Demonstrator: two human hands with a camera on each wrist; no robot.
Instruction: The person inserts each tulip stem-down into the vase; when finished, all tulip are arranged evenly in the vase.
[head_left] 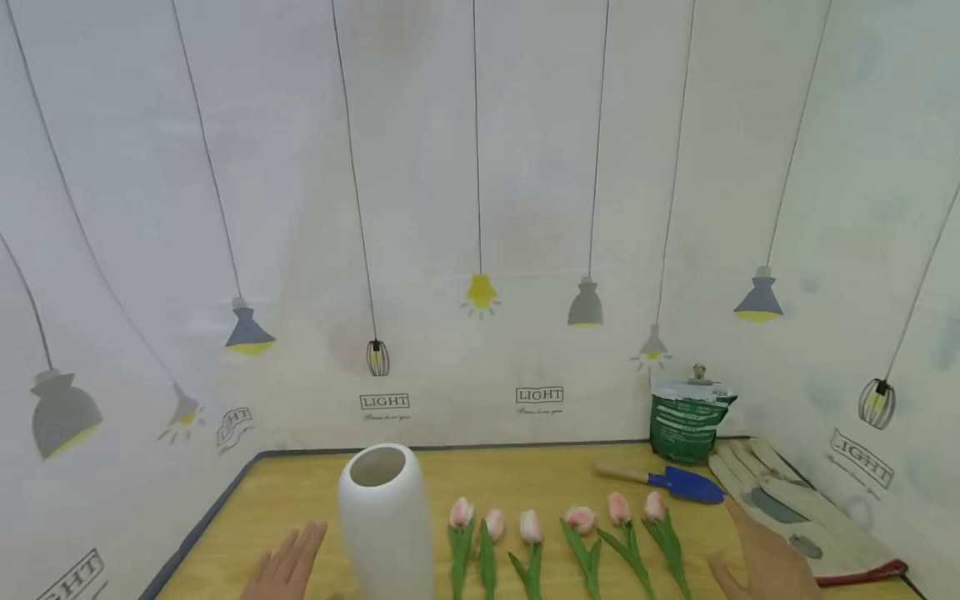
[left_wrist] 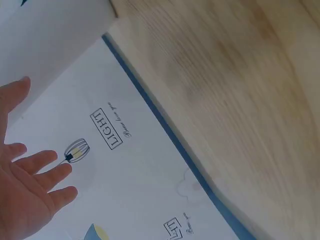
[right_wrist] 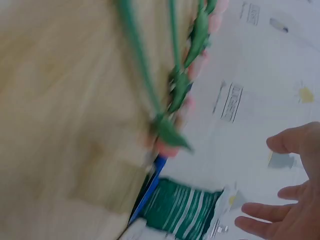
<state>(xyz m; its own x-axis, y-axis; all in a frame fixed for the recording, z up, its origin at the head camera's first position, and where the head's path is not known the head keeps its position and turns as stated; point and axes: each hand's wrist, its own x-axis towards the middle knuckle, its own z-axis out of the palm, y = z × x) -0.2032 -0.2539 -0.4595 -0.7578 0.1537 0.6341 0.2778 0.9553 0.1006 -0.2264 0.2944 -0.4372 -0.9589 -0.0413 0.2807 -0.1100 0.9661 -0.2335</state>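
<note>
A tall white vase stands upright on the wooden table, with its round mouth facing up. Just left of it, my left hand is raised with fingers extended and nothing in it. To the vase's right lies a row of several pink tulips with green stems and leaves. Beyond the row's right end is my right hand, thumb and fingers spread apart, holding nothing. In the right wrist view that hand shows against the wall, with tulip stems stretching across the table.
A blue trowel with a wooden handle lies behind the tulips. Behind it, a green bag closed with a clip leans at the back wall. Pale work gloves lie along the right edge. Walls printed with lamps surround the table.
</note>
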